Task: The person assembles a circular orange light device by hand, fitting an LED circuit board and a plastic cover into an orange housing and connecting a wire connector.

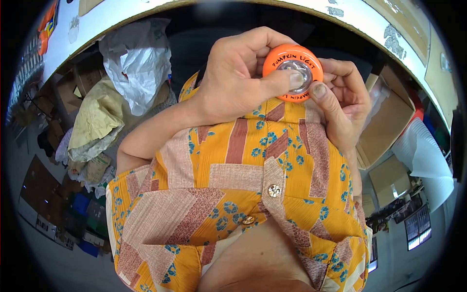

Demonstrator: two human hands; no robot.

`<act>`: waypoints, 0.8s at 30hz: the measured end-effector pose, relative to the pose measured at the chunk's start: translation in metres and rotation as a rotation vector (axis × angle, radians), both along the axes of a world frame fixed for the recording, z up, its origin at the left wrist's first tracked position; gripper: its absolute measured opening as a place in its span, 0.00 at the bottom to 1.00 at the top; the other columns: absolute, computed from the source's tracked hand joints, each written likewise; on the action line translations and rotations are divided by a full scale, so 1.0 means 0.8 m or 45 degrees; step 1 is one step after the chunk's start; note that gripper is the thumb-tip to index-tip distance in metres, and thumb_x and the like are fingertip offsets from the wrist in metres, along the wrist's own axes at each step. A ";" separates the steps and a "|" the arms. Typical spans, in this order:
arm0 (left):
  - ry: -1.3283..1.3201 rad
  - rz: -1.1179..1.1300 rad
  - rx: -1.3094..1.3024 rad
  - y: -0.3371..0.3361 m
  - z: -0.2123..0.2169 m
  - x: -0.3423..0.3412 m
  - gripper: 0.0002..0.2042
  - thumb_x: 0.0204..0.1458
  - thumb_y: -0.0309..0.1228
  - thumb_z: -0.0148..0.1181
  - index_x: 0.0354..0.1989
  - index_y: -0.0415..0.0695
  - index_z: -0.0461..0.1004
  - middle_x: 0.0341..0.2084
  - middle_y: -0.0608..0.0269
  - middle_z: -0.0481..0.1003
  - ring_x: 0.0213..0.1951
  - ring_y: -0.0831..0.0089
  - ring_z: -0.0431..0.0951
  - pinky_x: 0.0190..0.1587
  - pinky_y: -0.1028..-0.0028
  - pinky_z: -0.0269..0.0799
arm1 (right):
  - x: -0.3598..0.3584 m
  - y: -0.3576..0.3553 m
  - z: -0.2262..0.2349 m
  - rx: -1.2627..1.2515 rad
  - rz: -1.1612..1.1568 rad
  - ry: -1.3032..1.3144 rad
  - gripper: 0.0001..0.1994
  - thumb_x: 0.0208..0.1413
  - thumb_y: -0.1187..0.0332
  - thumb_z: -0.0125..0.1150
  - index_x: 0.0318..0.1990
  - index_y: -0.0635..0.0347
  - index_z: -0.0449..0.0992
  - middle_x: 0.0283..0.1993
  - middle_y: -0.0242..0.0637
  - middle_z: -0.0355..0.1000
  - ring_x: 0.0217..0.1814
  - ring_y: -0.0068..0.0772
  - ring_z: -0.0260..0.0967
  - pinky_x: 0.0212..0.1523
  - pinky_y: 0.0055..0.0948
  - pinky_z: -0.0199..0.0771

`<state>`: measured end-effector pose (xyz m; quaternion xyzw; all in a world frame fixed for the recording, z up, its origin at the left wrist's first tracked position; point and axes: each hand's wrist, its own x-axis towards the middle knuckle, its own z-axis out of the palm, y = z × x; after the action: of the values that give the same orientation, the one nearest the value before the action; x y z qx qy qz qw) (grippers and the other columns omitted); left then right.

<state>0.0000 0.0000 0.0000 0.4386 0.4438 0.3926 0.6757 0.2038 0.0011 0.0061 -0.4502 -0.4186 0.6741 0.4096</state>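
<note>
An orange, ring-shaped light [293, 52] with black printing and a clear dome [306, 73] is held in the air at one o'clock from the middle of the view, in front of the wearer's body. Both hands grip it: the left hand [238, 75], at its nine o'clock, lays its thumb across the dome with the fingers behind; the right hand [346, 104], at its four o'clock, pinches the rim between thumb and fingers. Below, toward six o'clock, spreads a yellow patterned shirt [238, 170]. A white bag [138, 58] hangs at ten o'clock, with a yellowish sack [97, 121] at nine. An open carton [384, 126] stands at two, beside a pale sheet [422, 146] at three. The worn white bench [362, 20] arcs across twelve.
</note>
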 end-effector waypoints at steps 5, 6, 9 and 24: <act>-0.030 0.039 0.019 -0.001 -0.003 -0.001 0.18 0.55 0.21 0.63 0.53 0.32 0.70 0.42 0.53 0.80 0.44 0.75 0.82 0.47 0.77 0.80 | -0.004 0.000 -0.002 -0.057 -0.036 0.046 0.14 0.56 0.80 0.65 0.49 0.73 0.71 0.41 0.46 0.79 0.39 0.25 0.79 0.41 0.19 0.80; -0.028 0.042 0.019 -0.001 -0.002 -0.001 0.18 0.55 0.21 0.63 0.53 0.32 0.70 0.42 0.53 0.80 0.44 0.75 0.82 0.47 0.77 0.80 | -0.004 0.000 -0.002 -0.057 -0.033 0.048 0.14 0.56 0.80 0.65 0.49 0.73 0.71 0.41 0.46 0.79 0.39 0.25 0.79 0.41 0.19 0.80; -0.015 0.041 -0.013 0.001 0.001 0.000 0.17 0.55 0.21 0.63 0.53 0.32 0.70 0.42 0.54 0.80 0.44 0.75 0.82 0.47 0.77 0.80 | -0.005 0.001 -0.001 -0.057 -0.028 0.002 0.14 0.56 0.79 0.65 0.48 0.73 0.72 0.40 0.45 0.79 0.39 0.24 0.79 0.40 0.19 0.80; 0.047 0.024 -0.068 0.004 0.002 0.002 0.16 0.56 0.21 0.62 0.52 0.32 0.71 0.42 0.54 0.80 0.43 0.75 0.82 0.46 0.77 0.80 | -0.007 0.003 0.000 -0.068 -0.055 -0.006 0.13 0.56 0.78 0.66 0.47 0.72 0.72 0.39 0.46 0.80 0.37 0.26 0.80 0.38 0.21 0.83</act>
<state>0.0016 0.0034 0.0015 0.4234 0.4707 0.3789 0.6750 0.1982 0.0036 0.0061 -0.4715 -0.3916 0.6750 0.4107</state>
